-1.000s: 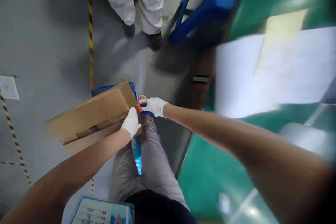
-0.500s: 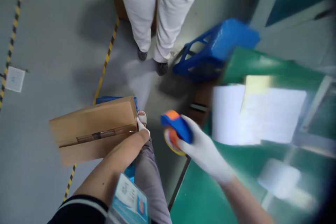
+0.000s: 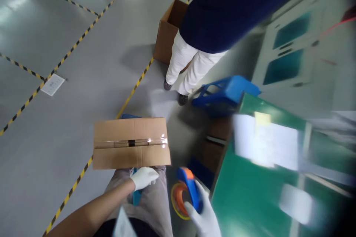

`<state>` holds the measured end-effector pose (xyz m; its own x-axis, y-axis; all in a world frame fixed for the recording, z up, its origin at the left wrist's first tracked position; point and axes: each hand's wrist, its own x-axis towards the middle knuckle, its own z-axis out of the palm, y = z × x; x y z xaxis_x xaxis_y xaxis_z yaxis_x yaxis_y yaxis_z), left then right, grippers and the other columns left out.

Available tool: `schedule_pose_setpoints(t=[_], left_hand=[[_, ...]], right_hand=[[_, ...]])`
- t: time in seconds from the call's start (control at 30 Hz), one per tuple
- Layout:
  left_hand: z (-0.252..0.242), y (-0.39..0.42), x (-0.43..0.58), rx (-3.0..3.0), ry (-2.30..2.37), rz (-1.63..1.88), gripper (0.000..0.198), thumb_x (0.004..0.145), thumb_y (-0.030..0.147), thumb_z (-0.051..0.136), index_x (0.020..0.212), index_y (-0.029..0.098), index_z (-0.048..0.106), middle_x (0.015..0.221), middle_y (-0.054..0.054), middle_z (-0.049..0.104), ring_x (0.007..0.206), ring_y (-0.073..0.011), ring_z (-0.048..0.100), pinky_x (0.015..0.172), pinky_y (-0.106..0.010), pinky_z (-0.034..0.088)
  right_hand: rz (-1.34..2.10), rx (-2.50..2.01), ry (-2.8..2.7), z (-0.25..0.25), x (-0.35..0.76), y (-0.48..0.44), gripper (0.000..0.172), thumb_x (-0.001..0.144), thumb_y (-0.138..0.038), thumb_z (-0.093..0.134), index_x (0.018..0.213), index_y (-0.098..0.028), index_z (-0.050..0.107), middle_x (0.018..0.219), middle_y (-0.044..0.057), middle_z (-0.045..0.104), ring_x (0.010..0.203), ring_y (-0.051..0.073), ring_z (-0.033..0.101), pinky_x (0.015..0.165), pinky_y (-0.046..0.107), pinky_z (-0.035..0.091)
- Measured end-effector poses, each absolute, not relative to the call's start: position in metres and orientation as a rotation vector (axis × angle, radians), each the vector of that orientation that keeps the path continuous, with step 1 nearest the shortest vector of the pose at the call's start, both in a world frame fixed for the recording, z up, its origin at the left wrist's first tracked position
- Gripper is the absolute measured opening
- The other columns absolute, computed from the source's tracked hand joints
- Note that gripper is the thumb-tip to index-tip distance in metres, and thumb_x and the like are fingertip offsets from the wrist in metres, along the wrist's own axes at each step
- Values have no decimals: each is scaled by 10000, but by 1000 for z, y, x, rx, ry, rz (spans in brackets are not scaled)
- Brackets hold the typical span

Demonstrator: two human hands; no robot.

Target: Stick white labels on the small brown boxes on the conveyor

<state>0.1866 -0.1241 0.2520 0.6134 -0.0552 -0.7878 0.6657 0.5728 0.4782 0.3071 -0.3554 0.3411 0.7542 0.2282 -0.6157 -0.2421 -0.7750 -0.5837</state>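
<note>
One carton (image 3: 114,130): right hand (image 3: 205,213), right of it, grasps tape dispenser (image 3: 192,189); left hand (image 3: 144,178) beside near edge, cannot tell grip.

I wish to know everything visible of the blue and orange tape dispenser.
The blue and orange, plastic-looking tape dispenser has an orange piece on top and an orange, yellow-rimmed roll on one side. Slightly blurred, partly covered, it is held tilted in the white-gloved right grip, beside the green table.
</note>
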Motion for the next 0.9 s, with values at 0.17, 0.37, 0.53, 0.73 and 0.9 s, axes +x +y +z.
schedule_pose_setpoints(t=[0.17, 0.37, 0.53, 0.73, 0.9], left_hand=[[292, -76, 152, 806, 860, -379, 577, 817, 674, 717, 1025, 140, 791, 973, -129, 771, 864, -235, 690, 799, -366, 508], [323, -56, 172, 571, 756, -393, 685, 904, 702, 619, 1240, 117, 739, 1174, -192, 756, 1125, -310, 699, 934, -412, 538], [316, -58, 207, 561, 708, -465, 573, 921, 638, 642, 1136, 130, 797, 1147, -158, 778, 1143, -314, 692, 1019, -441, 521], [279, -74, 242, 387, 864, -506, 607, 800, 680, 755, 904, 85, 811, 922, -163, 787, 914, -266, 715, 966, -420, 527], [258, -81, 263, 486, 782, -546, 507, 731, 589, 869, 883, 113, 789, 905, -111, 761, 880, -224, 669, 908, -365, 501]], right_hand=[[648, -2485, -584, 370, 256, -311, 904, 733, -442, 775, 1540, -260, 411, 1364, 144, 648, 1166, 359, 702, 940, 476, 641], [291, -2452, -1010, 386, 241, -287, 823, 821, -279, 716, 1558, -291, 351, 1026, 98, 634, 815, 263, 682, 643, 409, 636], [336, -2559, -1005, 355, 252, -296, 779, 841, -261, 687, 1550, -261, 364, 1013, 106, 574, 797, 258, 640, 624, 408, 621], [446, -2522, -939, 320, 269, -308, 789, 846, -201, 684, 1551, -281, 340, 1116, 124, 546, 913, 260, 629, 725, 414, 628], [516, -2546, -896, 301, 284, -315, 778, 848, -209, 681, 1543, -319, 350, 1116, 111, 538, 913, 255, 623, 727, 406, 627]])
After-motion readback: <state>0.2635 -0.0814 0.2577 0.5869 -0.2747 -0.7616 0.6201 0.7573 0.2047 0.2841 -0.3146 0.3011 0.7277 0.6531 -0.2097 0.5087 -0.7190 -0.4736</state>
